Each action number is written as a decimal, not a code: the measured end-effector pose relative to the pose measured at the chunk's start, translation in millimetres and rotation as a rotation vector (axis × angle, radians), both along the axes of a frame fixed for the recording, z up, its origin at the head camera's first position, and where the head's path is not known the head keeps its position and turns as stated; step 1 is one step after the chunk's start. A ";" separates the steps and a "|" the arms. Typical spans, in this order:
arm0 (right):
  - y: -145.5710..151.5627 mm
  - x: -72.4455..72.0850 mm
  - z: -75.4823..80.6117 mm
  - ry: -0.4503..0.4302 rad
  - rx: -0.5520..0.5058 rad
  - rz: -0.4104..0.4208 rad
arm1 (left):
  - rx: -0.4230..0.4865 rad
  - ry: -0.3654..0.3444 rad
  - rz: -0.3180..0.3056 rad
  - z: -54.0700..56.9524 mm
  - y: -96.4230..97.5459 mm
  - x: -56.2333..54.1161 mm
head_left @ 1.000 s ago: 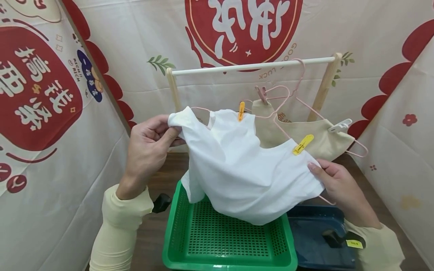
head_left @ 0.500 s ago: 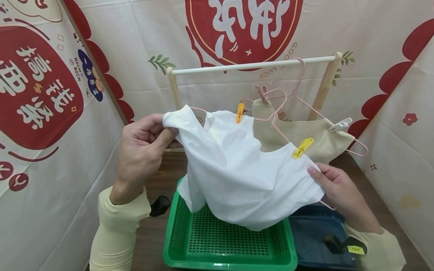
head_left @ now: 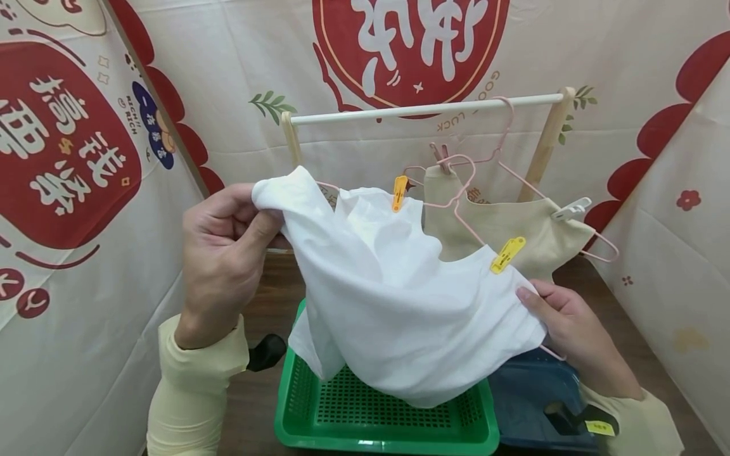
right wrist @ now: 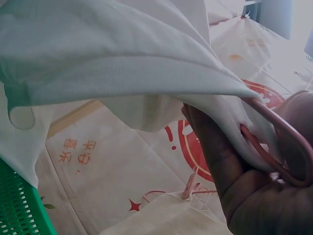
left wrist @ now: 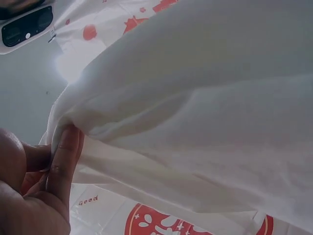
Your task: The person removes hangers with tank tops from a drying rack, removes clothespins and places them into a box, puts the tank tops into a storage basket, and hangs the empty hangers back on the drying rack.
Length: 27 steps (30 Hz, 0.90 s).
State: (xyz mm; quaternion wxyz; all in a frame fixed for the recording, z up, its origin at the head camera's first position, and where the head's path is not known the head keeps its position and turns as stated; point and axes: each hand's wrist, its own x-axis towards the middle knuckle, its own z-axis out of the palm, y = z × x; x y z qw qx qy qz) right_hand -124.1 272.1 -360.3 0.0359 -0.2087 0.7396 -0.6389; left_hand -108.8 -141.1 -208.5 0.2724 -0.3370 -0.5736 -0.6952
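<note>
A white short-sleeved shirt point(head_left: 393, 310) hangs slanted on a pink hanger point(head_left: 469, 228) in mid-air, over the green basket. An orange clothespin point(head_left: 400, 194) and a yellow clothespin point(head_left: 507, 255) sit on its shoulders, either side of the hanger's hook. My left hand point(head_left: 225, 266) pinches the sleeve at the upper left between thumb and fingers. With thumb above, my right hand point(head_left: 578, 332) grips the other sleeve edge. In the right wrist view, the end of the hanger point(right wrist: 269, 156) pokes out of that sleeve beside my fingers point(right wrist: 212, 149). Cloth hides the hanger's left part.
Behind stands a rack with a white rail point(head_left: 428, 109). From it hangs a pink hanger with a beige garment point(head_left: 502, 225), clipped by a pink clothespin point(head_left: 441, 157) and a white one point(head_left: 572, 209). Below are a green basket point(head_left: 388, 443) and a dark blue bin point(head_left: 530, 405).
My left hand has moved left, drawing the sleeve outward. The shirt's lower edge has sunk, and the hanger with its clothespins has shifted slightly left and down. My right hand has barely moved.
</note>
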 end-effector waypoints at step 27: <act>3.5 2.3 -6.2 0.050 -0.088 0.194 | 0.196 0.040 -0.269 4.2 0.7 4.1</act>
